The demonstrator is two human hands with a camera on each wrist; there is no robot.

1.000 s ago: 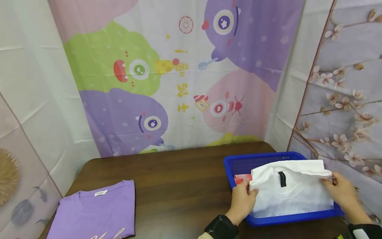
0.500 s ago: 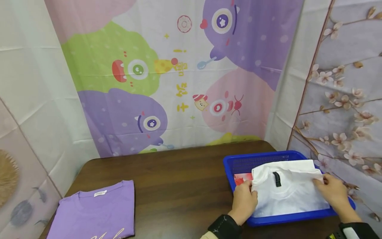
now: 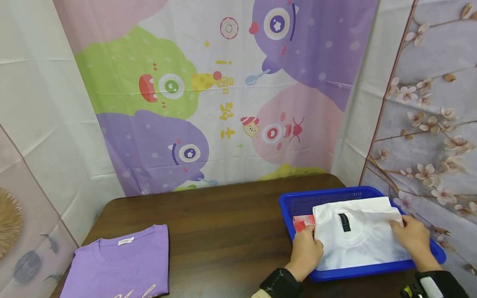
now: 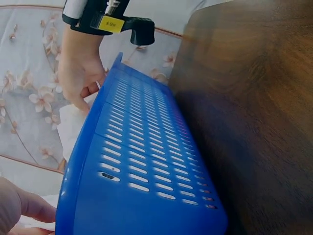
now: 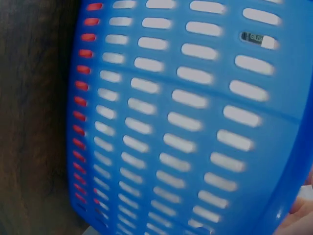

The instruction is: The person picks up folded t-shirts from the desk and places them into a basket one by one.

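Note:
A folded white T-shirt [image 3: 359, 240] with a black neck label lies in the blue plastic basket [image 3: 350, 272], its collar towards the back. My left hand [image 3: 306, 250] pinches the shirt's left edge near the basket's front left. On the opposite side my right hand [image 3: 413, 238] pinches the right edge, thumb on top. A red and white cloth [image 3: 303, 221] shows beneath the shirt at the basket's left. In the left wrist view the slotted basket wall [image 4: 142, 147] stands between the hands. White and red fabric shows through the slots in the right wrist view.
A folded purple T-shirt [image 3: 123, 265] lies at the left front of the brown wooden table [image 3: 223, 231]. Behind the table hangs a cartoon-print curtain [image 3: 231, 103]. A flower-print cloth [image 3: 436, 136] hangs close to the basket's right side.
The white shirt has settled lower and flatter into the basket and its right edge has moved left. My right hand has come inward with it; my left hand has moved little.

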